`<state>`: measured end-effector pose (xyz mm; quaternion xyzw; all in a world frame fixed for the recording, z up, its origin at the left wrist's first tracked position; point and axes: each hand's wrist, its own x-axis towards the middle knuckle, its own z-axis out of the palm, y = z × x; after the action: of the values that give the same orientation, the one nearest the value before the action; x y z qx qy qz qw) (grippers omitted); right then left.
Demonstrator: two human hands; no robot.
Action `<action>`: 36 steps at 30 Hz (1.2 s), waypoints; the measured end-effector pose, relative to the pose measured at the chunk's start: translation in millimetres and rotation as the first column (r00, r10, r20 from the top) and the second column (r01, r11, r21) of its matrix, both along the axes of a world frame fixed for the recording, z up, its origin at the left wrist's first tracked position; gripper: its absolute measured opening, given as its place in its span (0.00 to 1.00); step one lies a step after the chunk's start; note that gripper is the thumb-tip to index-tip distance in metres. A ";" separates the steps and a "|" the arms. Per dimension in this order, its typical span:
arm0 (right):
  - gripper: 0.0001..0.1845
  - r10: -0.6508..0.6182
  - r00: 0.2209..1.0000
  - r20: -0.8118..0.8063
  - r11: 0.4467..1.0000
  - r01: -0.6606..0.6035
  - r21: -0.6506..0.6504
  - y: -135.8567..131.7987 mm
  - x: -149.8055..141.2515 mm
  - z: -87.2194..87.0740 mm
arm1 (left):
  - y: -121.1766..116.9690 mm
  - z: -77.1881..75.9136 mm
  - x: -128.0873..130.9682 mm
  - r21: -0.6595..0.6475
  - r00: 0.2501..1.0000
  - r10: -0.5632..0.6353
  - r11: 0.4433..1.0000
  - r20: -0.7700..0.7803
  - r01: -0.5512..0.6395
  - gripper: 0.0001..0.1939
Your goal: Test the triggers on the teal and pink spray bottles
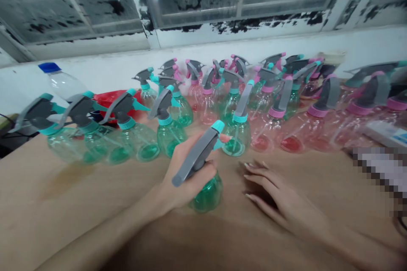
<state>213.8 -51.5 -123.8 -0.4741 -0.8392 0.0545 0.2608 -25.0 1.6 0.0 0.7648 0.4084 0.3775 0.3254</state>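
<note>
A green spray bottle (208, 194) with a grey trigger head and teal nozzle is in the grip of my left hand (181, 178), whose fingers wrap round its neck. Its nozzle points away from me, toward the rows behind. To the right of it, my right hand (276, 194) hovers low over or rests on the table, fingers apart and holding nothing; contact with the tabletop is hard to tell. Just beyond my hands stand another green spray bottle (237, 135) and a pink spray bottle (262, 137).
Several green and pink spray bottles stand in rows across the wooden table (127, 190). At the back left are a clear bottle with a blue cap (50, 67) and a red bag (117, 98). A white box (386, 135) lies at right. Behind are a white wall and windows.
</note>
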 end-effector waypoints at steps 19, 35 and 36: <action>0.24 -0.131 0.991 0.041 0.990 0.133 -0.053 -0.4 -0.9 3.7 | 0.5 -4.7 1.2 -0.085 0.998 0.004 0.996 0.062 0.001 0.20; 0.26 -0.130 0.988 0.082 0.991 0.133 -0.034 0.6 1.3 -0.5 | 1.7 -0.6 -8.5 -0.021 0.994 -0.106 0.994 -0.015 0.106 0.16; 0.26 -0.128 0.989 0.078 0.991 0.131 -0.032 0.8 1.3 -1.2 | 2.3 -0.2 -9.0 -0.014 0.994 -0.110 0.994 -0.026 0.109 0.15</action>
<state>215.1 -50.7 -125.0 -0.5342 -0.8147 0.0349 0.2231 -34.0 3.9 -0.2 0.7889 0.3725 0.3461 0.3451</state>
